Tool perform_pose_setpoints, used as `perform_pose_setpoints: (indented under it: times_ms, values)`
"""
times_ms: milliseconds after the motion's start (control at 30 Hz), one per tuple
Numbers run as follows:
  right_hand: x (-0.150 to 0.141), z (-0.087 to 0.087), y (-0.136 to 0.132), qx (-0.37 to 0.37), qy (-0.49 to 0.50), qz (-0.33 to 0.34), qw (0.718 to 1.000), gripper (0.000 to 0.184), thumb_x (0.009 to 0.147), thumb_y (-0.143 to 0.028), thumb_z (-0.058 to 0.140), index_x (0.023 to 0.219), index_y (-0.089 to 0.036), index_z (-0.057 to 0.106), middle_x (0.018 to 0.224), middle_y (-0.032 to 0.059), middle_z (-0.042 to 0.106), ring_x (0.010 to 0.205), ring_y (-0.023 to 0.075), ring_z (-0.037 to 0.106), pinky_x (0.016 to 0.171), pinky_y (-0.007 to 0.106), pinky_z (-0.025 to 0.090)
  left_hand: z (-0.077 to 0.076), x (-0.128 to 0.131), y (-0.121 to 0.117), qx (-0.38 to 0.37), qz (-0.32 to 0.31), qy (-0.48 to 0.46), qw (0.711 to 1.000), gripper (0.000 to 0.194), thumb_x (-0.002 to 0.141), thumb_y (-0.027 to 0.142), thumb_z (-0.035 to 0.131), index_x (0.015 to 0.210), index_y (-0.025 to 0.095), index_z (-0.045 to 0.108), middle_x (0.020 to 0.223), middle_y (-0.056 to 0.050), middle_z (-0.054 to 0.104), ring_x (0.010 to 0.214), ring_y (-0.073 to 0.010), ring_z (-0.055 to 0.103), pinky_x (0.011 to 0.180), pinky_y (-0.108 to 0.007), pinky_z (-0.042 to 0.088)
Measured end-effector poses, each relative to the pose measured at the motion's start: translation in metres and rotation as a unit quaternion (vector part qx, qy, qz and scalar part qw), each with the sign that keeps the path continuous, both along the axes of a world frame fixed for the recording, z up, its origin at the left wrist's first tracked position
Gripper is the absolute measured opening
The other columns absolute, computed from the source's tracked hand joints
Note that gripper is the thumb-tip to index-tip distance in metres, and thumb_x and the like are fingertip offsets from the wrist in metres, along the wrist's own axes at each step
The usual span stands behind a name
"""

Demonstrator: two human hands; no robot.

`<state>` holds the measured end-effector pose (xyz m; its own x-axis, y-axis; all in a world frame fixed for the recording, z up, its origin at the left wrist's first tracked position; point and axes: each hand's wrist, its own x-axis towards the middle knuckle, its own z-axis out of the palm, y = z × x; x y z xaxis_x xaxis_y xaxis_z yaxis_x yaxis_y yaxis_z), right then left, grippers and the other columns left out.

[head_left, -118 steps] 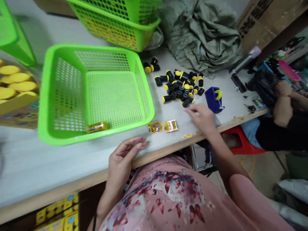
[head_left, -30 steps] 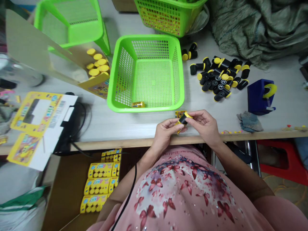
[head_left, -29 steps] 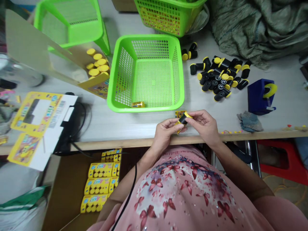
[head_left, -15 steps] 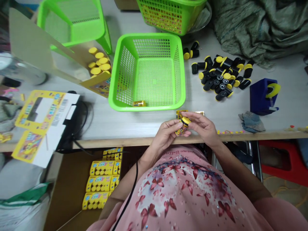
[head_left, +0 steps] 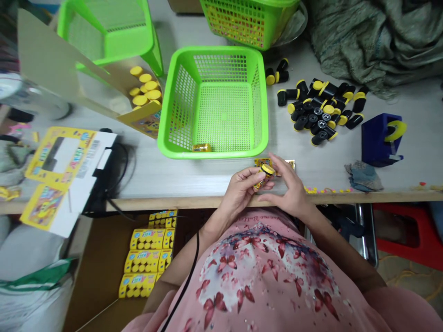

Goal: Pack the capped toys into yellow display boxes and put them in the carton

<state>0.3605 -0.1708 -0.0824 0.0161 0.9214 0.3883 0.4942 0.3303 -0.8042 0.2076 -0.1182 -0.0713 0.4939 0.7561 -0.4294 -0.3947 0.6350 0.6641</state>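
My left hand (head_left: 244,186) is closed around a small yellow-capped canister (head_left: 265,176) with a printed yellow wrap, tilted above the table's front edge. Beside it on the right, my right hand (head_left: 290,186) is open, thumb and fingers spread apart around no object. Flat printed labels (head_left: 262,162) lie on the table just beyond the hands, partly hidden by them. Past these stands a green basket (head_left: 212,156) with one wrapped canister (head_left: 201,147) lying at its near side. Several black canisters with yellow caps (head_left: 318,110) are heaped to the right.
A blue tape dispenser (head_left: 375,140) and a grey-blue cloth (head_left: 363,176) are at the right. An open carton with yellow-capped canisters (head_left: 147,87) stands left of the basket, near a flattened printed box (head_left: 65,166). Below the table edge, a cardboard box (head_left: 100,249) holds yellow packs (head_left: 143,261).
My right hand has let go of the canister and opened, its fingers spreading away from it. My left hand still holds the canister in nearly the same place.
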Motion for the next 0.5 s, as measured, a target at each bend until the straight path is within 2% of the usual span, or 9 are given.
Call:
perform_pose_setpoints:
  times_ms: [67,167,267,500]
  values:
    - [-0.007,-0.002,-0.003,0.063,-0.106,-0.036,0.992,0.081,0.085,-0.038,0.080,0.154,-0.024,0.041,0.147,0.0161,0.059,0.139,0.0329,0.054,0.117,0.057,0.048,0.002,0.002,0.000,0.015,0.014,0.004,1.000,0.043,0.053,0.035,0.099,0.085,0.016,0.076,0.079,-0.001,0.077,0.065,-0.0156,0.073,0.072,-0.029,0.062]
    - [-0.015,-0.008,-0.004,0.097,-0.171,-0.076,0.978,0.077,0.092,-0.023,0.065,0.159,-0.026,0.027,0.137,0.0163,0.063,0.131,0.0320,0.060,0.108,0.056,0.055,0.002,0.002,-0.002,0.020,-0.005,-0.001,1.000,0.044,0.061,0.045,0.094,0.089,0.016,0.077,0.084,-0.005,0.078,0.074,-0.0214,0.076,0.075,-0.033,0.064]
    - [-0.016,-0.010,-0.005,0.099,-0.154,-0.062,0.981,0.079,0.090,-0.018,0.061,0.159,-0.027,0.022,0.135,0.0156,0.063,0.127,0.0317,0.062,0.104,0.054,0.058,-0.001,-0.002,-0.005,-0.007,-0.046,-0.021,0.999,0.043,0.067,0.050,0.090,0.084,0.013,0.077,0.086,-0.010,0.079,0.086,-0.0276,0.077,0.080,-0.039,0.065]
    - [-0.011,0.000,-0.009,0.110,-0.123,-0.016,0.986,0.081,0.090,-0.019,0.066,0.159,-0.027,0.025,0.128,0.0127,0.068,0.118,0.0283,0.068,0.100,0.047,0.061,0.000,-0.009,-0.008,-0.036,-0.066,-0.038,0.996,0.035,0.063,0.037,0.095,0.082,0.012,0.079,0.084,-0.011,0.079,0.075,-0.0228,0.077,0.074,-0.032,0.064]
